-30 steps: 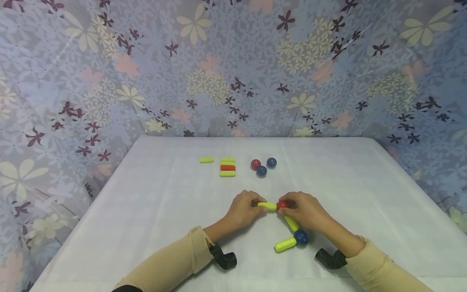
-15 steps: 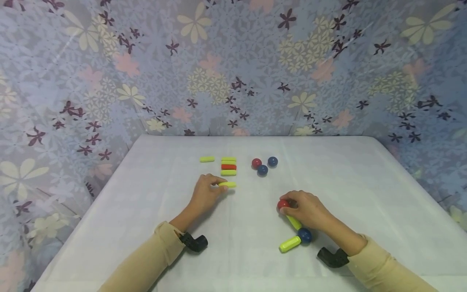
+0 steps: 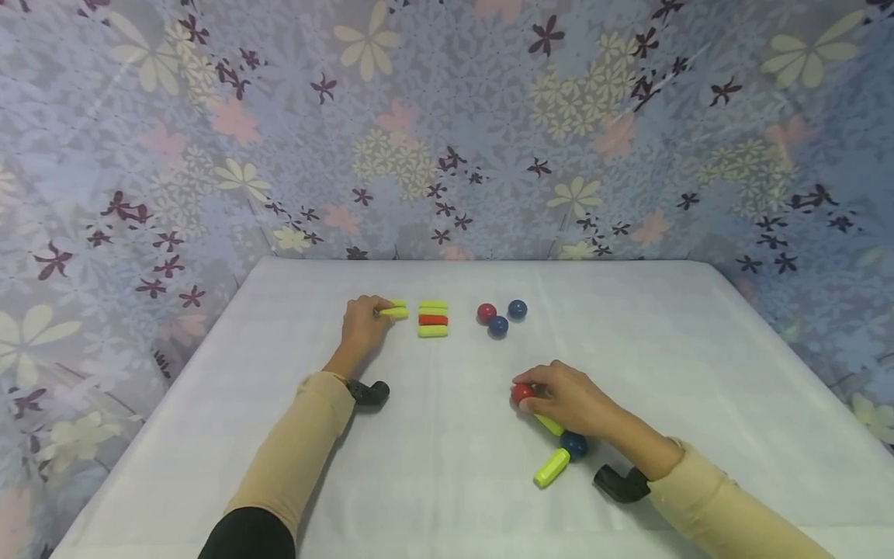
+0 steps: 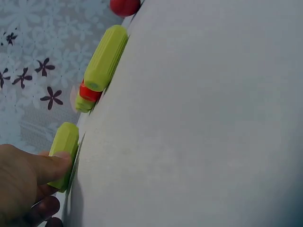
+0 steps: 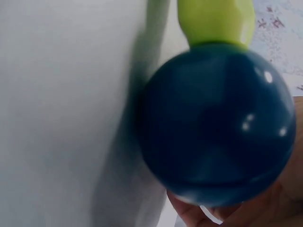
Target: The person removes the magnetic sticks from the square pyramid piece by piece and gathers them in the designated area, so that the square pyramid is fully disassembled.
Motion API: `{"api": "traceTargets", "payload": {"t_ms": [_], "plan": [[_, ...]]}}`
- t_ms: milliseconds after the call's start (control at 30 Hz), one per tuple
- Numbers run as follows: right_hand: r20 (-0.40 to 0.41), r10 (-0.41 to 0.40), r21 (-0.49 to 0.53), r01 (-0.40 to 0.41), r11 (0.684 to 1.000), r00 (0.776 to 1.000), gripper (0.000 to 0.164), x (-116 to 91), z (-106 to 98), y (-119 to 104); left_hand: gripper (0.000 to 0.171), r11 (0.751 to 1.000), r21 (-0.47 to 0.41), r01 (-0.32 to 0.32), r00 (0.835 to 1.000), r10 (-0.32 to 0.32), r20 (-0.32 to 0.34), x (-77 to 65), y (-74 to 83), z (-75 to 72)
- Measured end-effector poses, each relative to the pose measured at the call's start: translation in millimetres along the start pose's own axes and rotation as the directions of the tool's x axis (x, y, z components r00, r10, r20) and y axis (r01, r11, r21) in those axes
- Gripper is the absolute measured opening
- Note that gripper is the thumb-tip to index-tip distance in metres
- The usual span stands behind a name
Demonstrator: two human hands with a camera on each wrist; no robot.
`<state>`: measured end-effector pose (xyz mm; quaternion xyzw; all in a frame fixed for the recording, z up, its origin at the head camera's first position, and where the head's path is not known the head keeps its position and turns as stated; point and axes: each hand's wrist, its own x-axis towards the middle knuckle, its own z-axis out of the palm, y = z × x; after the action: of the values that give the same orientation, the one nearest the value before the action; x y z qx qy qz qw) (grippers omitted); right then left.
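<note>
At the back left, my left hand (image 3: 365, 322) pinches a yellow-green rod (image 4: 65, 142) between thumb and fingers. A second yellow-green rod (image 3: 399, 303) lies just behind it. My right hand (image 3: 569, 396) grips a red ball (image 3: 522, 394) at the front right of centre. From that ball a yellow-green rod (image 3: 550, 424) runs to a blue ball (image 3: 574, 445), and another yellow-green rod (image 3: 552, 468) sticks out from the blue one toward the front. The blue ball fills much of the right wrist view; the red ball is hidden there.
Right of the left hand lie yellow-green rods (image 3: 433, 331) with a red rod (image 3: 433, 319) between them. Farther right, a loose red ball (image 3: 486, 313) and two blue balls (image 3: 518, 309) sit together. A flowered curtain (image 3: 447, 132) hangs behind the white table (image 3: 279, 279).
My left hand drew its yellow-green rod away from the red ball and carried it to the back left. The right hand, with the joined pieces, shifted slightly left, and the front rod swung round.
</note>
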<state>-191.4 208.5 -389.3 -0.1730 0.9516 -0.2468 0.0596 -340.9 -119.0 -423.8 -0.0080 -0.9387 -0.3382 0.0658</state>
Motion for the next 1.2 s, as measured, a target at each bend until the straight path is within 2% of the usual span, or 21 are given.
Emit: {"api": "traceTargets", "payload": {"t_ms": [133,300,433,533,700,933,1067,1200], "plan": [[-0.028,0.0,-0.033,-0.001,0.999,1.0,0.043,-4.1,-0.8,-1.4,0.026,1.0,0.024,-0.005,1.0,0.005,-0.01,3.8,-0.5,1.4],[-0.092,0.072,-0.095,-0.08,0.992,0.993,0.042,-22.9,-7.8,-2.1,0.027,0.999,0.046,-0.011,1.0,0.012,-0.015,6.7,-1.5,2.6],[-0.081,0.127,-0.115,-0.136,0.984,0.989,0.039,-36.4,-8.4,-1.8,0.027,0.998,0.056,-0.014,0.999,0.016,-0.036,7.4,-4.1,2.3],[-0.07,0.133,-0.114,-0.141,0.983,0.989,0.034,-39.1,-5.6,-1.8,0.027,0.999,0.05,-0.009,0.999,0.011,-0.034,7.0,-6.1,2.7],[-0.086,0.08,-0.099,-0.088,0.991,0.993,0.021,-30.1,-1.5,-1.1,0.027,0.999,0.031,-0.011,1.0,0.011,-0.022,6.2,-5.2,3.5],[-0.053,-0.086,-0.081,0.082,0.993,0.995,0.021,-8.3,3.0,8.2,0.027,1.0,0.029,0.011,1.0,-0.01,-0.018,4.6,-3.7,4.7],[-0.032,-0.107,-0.064,0.105,0.992,0.994,0.021,-0.4,3.1,12.8,0.03,1.0,0.013,0.016,1.0,-0.016,-0.016,4.2,-3.1,4.5],[-0.021,-0.104,-0.049,0.103,0.993,0.994,0.021,0.6,2.3,13.3,0.036,0.998,-0.061,0.002,0.999,-0.005,-0.045,-2.3,0.4,0.6]]}}
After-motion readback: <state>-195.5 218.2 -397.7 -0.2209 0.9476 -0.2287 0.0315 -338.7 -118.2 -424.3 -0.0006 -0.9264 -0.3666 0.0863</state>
